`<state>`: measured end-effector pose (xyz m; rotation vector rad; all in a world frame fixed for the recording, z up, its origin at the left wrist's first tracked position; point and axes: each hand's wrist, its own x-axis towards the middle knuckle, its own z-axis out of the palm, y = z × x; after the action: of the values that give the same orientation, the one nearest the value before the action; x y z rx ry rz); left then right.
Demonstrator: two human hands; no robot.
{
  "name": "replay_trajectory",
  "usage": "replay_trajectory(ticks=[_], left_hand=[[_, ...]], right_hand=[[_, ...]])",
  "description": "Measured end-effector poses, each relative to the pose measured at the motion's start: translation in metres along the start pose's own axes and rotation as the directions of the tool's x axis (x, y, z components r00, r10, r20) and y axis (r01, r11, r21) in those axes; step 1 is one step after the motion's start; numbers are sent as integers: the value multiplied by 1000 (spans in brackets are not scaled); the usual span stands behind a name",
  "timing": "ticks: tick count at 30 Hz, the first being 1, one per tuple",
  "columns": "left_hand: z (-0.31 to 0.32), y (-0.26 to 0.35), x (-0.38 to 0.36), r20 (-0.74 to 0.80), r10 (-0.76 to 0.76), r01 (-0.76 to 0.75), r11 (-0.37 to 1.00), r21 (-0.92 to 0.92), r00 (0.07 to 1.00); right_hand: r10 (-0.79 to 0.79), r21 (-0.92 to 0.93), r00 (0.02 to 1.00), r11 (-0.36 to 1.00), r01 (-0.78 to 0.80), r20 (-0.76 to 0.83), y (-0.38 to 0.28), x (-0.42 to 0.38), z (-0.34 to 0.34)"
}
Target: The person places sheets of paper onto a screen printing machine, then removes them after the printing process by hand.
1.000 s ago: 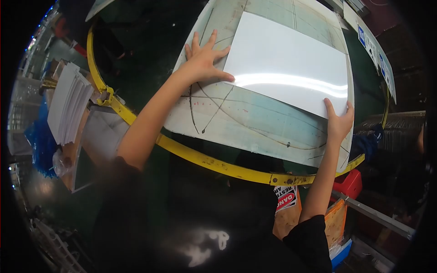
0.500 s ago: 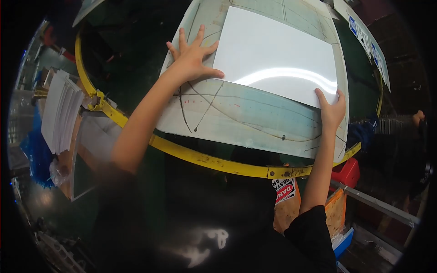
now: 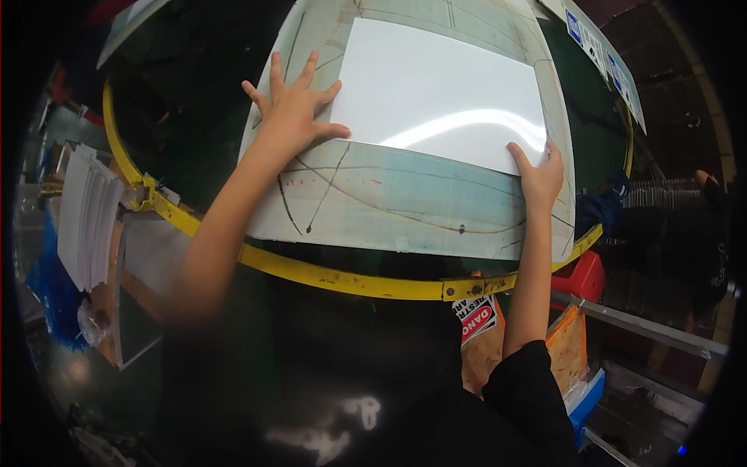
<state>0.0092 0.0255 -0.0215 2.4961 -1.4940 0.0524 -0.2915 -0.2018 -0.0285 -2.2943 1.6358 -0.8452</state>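
A glossy white sheet lies flat on a worn, pale board marked with dark curved lines. At the sheet's left edge, my left hand is spread wide, its thumb at the lower left corner and its other fingers over the board. My right hand is at the lower right corner, with thumb and fingers apart and touching the sheet's edges. Neither hand is closed around the sheet.
A curved yellow rail runs around the board's near side. Stacked white sheets stand at the left. A red object, a danger sign and a metal bar are at the lower right.
The whole scene, with the board, sheet and both hands, has shifted left in the view. Both hands stay at the same corners of the sheet.
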Motion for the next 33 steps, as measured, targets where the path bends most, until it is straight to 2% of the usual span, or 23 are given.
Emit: replay_trajectory(ticks=[10, 13, 16, 19, 22, 25, 27, 28, 29, 31, 32, 33], left_hand=[[-10, 8, 3, 27, 33, -36, 992, 119, 999], [-11, 11, 3, 31, 26, -30, 989, 147, 999], [-16, 15, 4, 60, 9, -20, 984, 177, 998], [-16, 16, 5, 40, 31, -38, 980, 195, 999], [-22, 24, 7, 73, 7, -24, 972, 235, 997], [-25, 33, 10, 33, 50, -58, 938, 342, 998], [-32, 46, 11, 112, 26, -78, 865, 496, 993], [-38, 55, 15, 145, 30, -108, 813, 572, 989], [-43, 62, 16, 136, 47, -114, 830, 547, 990], [-50, 64, 6, 109, 73, -117, 865, 488, 991], [-41, 55, -4, -54, 197, -168, 925, 341, 979], [-36, 46, -18, -233, 286, -243, 950, 195, 930]], right_hand=[[26, -35, 999, 999, -25, 18, 0, 0, 2], [-6, -18, 1000, 1000, 6, -28, -3, -4, 1], [17, -193, 999, 981, -11, 30, -10, -5, -5], [94, -247, 992, 966, -72, 81, -17, -5, -8], [-135, -421, 974, 906, 48, -181, -9, -11, 1], [-128, -209, 979, 965, 161, 162, -9, -3, -6], [-153, -98, 959, 979, 180, 239, -6, -1, -10], [-153, -42, 954, 985, 169, 259, -1, -4, -17], [-115, 111, 959, 990, 89, 257, 7, -11, -26], [-73, 412, 966, 910, -36, 247, 18, -21, -50], [-182, 400, 975, 909, 116, 130, 30, -38, -66], [-264, 208, 963, 946, 248, 52, 40, -56, -93]])
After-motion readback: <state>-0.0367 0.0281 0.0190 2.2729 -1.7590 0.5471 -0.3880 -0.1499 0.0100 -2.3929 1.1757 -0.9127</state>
